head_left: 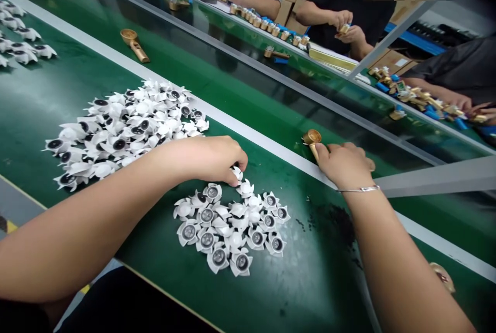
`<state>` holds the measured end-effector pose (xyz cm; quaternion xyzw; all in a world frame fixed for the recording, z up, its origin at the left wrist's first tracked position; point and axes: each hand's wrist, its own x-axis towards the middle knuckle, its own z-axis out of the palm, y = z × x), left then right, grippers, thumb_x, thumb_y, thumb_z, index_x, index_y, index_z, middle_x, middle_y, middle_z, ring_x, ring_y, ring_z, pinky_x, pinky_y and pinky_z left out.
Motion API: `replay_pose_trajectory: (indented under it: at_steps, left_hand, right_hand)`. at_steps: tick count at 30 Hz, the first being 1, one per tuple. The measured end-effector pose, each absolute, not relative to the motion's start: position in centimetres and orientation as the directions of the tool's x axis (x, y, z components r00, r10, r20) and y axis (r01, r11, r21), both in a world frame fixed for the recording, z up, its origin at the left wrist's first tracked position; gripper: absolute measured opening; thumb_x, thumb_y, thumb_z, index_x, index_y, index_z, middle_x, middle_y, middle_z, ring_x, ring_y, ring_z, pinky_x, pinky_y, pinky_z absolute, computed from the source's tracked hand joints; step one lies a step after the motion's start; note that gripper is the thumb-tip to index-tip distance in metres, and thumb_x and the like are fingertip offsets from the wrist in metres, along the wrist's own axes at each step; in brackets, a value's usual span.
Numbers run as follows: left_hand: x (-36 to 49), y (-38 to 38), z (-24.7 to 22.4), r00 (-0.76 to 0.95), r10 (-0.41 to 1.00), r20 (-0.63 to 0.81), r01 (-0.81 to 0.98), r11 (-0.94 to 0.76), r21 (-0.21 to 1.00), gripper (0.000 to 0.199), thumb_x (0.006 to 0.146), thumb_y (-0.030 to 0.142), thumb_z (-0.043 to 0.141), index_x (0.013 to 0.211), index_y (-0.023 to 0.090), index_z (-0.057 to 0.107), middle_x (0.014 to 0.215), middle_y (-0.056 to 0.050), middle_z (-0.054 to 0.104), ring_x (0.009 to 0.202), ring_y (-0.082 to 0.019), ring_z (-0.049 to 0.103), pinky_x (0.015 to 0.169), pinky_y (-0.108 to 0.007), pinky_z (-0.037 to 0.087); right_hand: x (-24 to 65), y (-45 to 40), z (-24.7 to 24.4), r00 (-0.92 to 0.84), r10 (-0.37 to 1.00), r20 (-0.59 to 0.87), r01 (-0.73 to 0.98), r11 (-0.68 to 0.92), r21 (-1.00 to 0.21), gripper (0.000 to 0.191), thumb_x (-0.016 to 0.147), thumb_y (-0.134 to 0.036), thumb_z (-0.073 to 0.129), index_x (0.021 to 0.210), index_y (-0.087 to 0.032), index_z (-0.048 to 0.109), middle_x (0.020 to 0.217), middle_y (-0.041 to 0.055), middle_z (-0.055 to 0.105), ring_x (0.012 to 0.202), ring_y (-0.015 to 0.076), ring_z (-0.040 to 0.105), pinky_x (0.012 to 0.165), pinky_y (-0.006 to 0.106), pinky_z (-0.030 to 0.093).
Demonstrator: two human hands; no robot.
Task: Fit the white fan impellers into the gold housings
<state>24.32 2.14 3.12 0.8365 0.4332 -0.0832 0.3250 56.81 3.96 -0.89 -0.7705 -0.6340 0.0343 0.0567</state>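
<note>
My left hand (217, 156) reaches over the smaller cluster of white fan blades (236, 211), its thumb and fingers pinched on one white fan blade (237, 171) at the far edge of that cluster. Several blades there lie with their round grey hubs facing up. My right hand (346, 163), with a thin bracelet at the wrist, is closed around the handle of a gold-brown handheld fan housing (312, 137). The round head of this housing sticks out past my thumb; most of the handle is hidden under the fingers.
A bigger heap of white fan blades (127, 131) lies left on the green table. Another gold housing (134, 43) rests beyond the white strip (267, 141). A grey metal post (437, 175) slants beside my right wrist. Co-workers' hands (351, 28) handle parts across the line.
</note>
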Motion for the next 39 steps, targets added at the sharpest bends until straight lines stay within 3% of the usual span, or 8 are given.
replay_pose_trajectory:
  at_steps: [4, 9, 13, 17, 25, 29, 32, 39]
  left_hand:
    - [24.3, 2.3, 2.6, 0.616, 0.700, -0.362, 0.776, -0.457, 0.436, 0.046, 0.089, 0.044, 0.056, 0.131, 0.028, 0.063, 0.134, -0.010, 0.060, 0.102, -0.027, 0.063, 0.075, -0.032, 0.044]
    - [24.8, 2.1, 2.4, 0.625, 0.675, -0.393, 0.777, -0.491, 0.393, 0.047, 0.086, 0.051, 0.061, 0.128, 0.029, 0.062, 0.129, -0.008, 0.060, 0.084, -0.022, 0.063, 0.063, -0.029, 0.039]
    - [25.6, 2.0, 2.3, 0.615, 0.695, -0.372, 0.787, -0.515, 0.339, 0.038, 0.086, 0.042, 0.062, 0.120, 0.026, 0.065, 0.118, -0.009, 0.063, 0.085, -0.024, 0.063, 0.061, -0.030, 0.037]
    - [25.7, 2.1, 2.1, 0.607, 0.727, -0.321, 0.792, -0.519, 0.321, 0.032, 0.086, 0.042, 0.059, 0.110, 0.023, 0.068, 0.108, -0.011, 0.067, 0.087, -0.027, 0.063, 0.064, -0.031, 0.038]
    - [25.1, 2.7, 2.8, 0.483, 0.874, -0.057, 0.637, -0.306, 0.707, 0.028, 0.071, 0.038, 0.076, 0.093, 0.020, 0.076, 0.085, -0.007, 0.070, 0.082, -0.025, 0.061, 0.078, -0.035, 0.043]
    - [25.7, 2.1, 3.5, 0.432, 0.902, -0.002, 0.401, -0.190, 0.896, 0.040, 0.077, 0.045, 0.076, 0.104, 0.016, 0.073, 0.076, -0.005, 0.069, 0.069, -0.019, 0.064, 0.067, -0.031, 0.051]
    - [26.0, 1.1, 4.2, 0.422, 0.906, 0.035, 0.149, -0.107, 0.983, 0.045, 0.081, 0.046, 0.073, 0.112, 0.013, 0.068, 0.095, -0.011, 0.075, 0.083, -0.020, 0.071, 0.076, -0.032, 0.058]
    - [26.4, -1.2, 5.5, 0.396, 0.917, 0.052, -0.240, 0.049, 0.970, 0.043, 0.071, 0.040, 0.088, 0.106, 0.019, 0.073, 0.105, -0.007, 0.078, 0.091, -0.016, 0.073, 0.086, -0.027, 0.058]
  right_hand:
    - [56.4, -2.5, 0.1, -0.083, 0.996, 0.018, 0.973, 0.085, -0.217, 0.024, 0.097, -0.035, 0.052, 0.100, -0.020, 0.070, 0.098, 0.0089, 0.070, 0.095, 0.0267, 0.065, 0.086, 0.041, 0.051]
    - [55.6, -10.0, -1.6, -0.354, 0.933, 0.062, 0.879, 0.355, -0.320, 0.020, 0.100, -0.033, 0.049, 0.095, -0.021, 0.065, 0.097, 0.0085, 0.067, 0.089, 0.0227, 0.063, 0.079, 0.038, 0.052]
    - [55.0, -11.6, -2.3, -0.419, 0.903, 0.099, 0.859, 0.429, -0.280, 0.017, 0.101, -0.025, 0.049, 0.101, -0.018, 0.065, 0.101, 0.0109, 0.065, 0.093, 0.0245, 0.059, 0.084, 0.042, 0.050]
    - [53.8, -11.2, -1.3, -0.462, 0.886, 0.043, 0.869, 0.462, -0.177, 0.019, 0.099, -0.020, 0.051, 0.089, -0.018, 0.067, 0.091, 0.0103, 0.063, 0.083, 0.0255, 0.055, 0.076, 0.043, 0.046]
    - [49.7, -10.2, -0.8, -0.339, 0.940, 0.042, 0.939, 0.341, -0.050, 0.033, 0.073, 0.010, 0.055, 0.057, -0.018, 0.056, 0.070, 0.0088, 0.059, 0.070, 0.0233, 0.053, 0.060, 0.036, 0.036]
    - [49.1, -8.2, 0.9, -0.280, 0.945, 0.169, 0.922, 0.314, -0.226, 0.031, 0.070, 0.009, 0.058, 0.057, -0.019, 0.052, 0.064, 0.0045, 0.056, 0.064, 0.0193, 0.052, 0.059, 0.032, 0.039]
    - [48.6, -6.7, 4.2, -0.255, 0.918, 0.304, 0.819, 0.372, -0.436, 0.021, 0.085, -0.002, 0.057, 0.074, -0.019, 0.055, 0.074, 0.0010, 0.058, 0.069, 0.0151, 0.055, 0.063, 0.027, 0.045]
    - [45.8, -5.7, 8.6, -0.166, 0.854, 0.492, 0.516, 0.501, -0.695, 0.018, 0.105, -0.023, 0.041, 0.091, -0.024, 0.052, 0.090, -0.0006, 0.056, 0.083, 0.0117, 0.057, 0.075, 0.024, 0.049]
